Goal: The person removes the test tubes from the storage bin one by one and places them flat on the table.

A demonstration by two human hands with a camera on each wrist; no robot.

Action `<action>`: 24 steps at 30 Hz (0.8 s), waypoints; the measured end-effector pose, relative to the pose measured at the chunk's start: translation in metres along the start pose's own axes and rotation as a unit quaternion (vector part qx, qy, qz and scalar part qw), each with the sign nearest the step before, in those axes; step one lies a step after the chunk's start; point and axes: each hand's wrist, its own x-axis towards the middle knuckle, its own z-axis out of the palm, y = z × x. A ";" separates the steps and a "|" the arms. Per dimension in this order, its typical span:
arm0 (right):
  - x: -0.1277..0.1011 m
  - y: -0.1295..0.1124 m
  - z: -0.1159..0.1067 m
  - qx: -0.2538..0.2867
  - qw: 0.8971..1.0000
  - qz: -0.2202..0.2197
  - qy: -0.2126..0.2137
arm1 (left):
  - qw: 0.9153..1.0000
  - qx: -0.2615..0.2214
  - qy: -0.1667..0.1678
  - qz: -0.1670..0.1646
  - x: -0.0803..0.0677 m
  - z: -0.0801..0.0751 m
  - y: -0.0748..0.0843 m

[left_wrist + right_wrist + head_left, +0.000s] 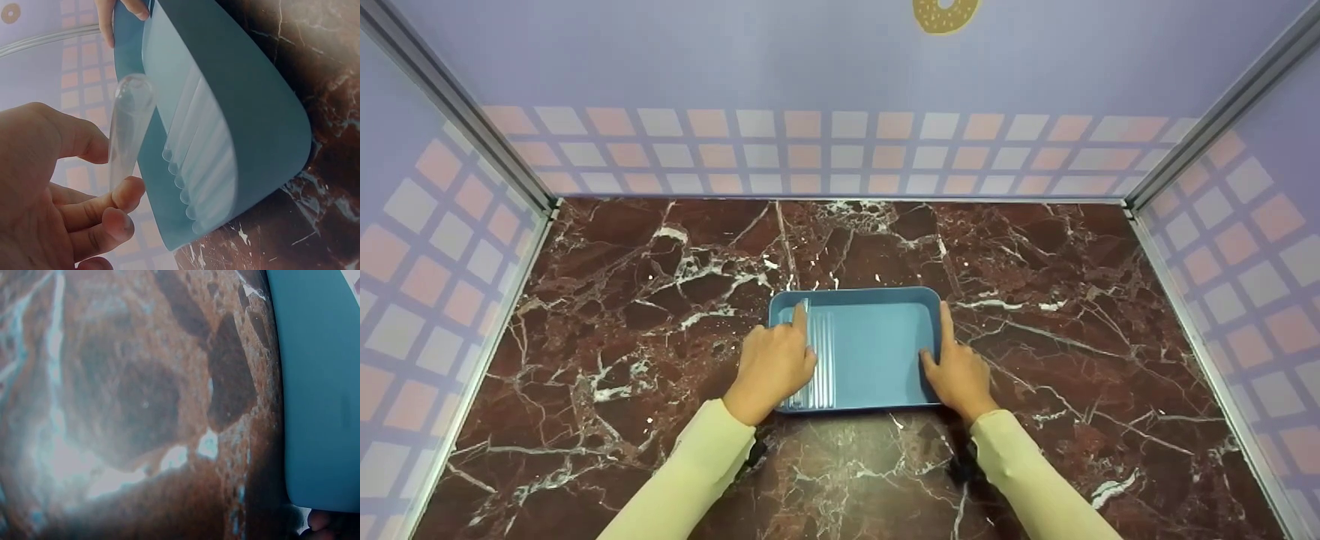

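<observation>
A blue tray (877, 345) lies flat on the marble top, in the middle. Several clear plastic tubes (821, 367) lie side by side in its left part. My left hand (795, 334) hovers over that left part and pinches one more clear tube (128, 129) between thumb and fingers, just above the row of tubes (197, 185). My right hand (943, 349) holds the tray's right rim, thumb inside and index finger along the outside. In the right wrist view only the tray's edge (320, 382) and a fingertip (323, 520) show.
The dark red marble top (660, 300) is walled by lilac panels with a checked band at the left, back and right (840, 150). Metal rails (1185, 315) run along the side walls. Nothing else stands on the top.
</observation>
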 end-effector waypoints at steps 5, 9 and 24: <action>0.001 0.000 0.000 -0.003 1.000 0.004 -0.007 | 1.000 0.001 0.002 -0.003 -0.001 0.000 -0.002; 0.001 0.000 0.000 -0.003 1.000 0.005 -0.005 | 1.000 0.002 0.011 0.000 -0.002 0.000 -0.003; 0.000 0.000 0.000 -0.002 1.000 0.002 -0.008 | 0.999 0.001 0.045 0.009 -0.005 -0.001 -0.008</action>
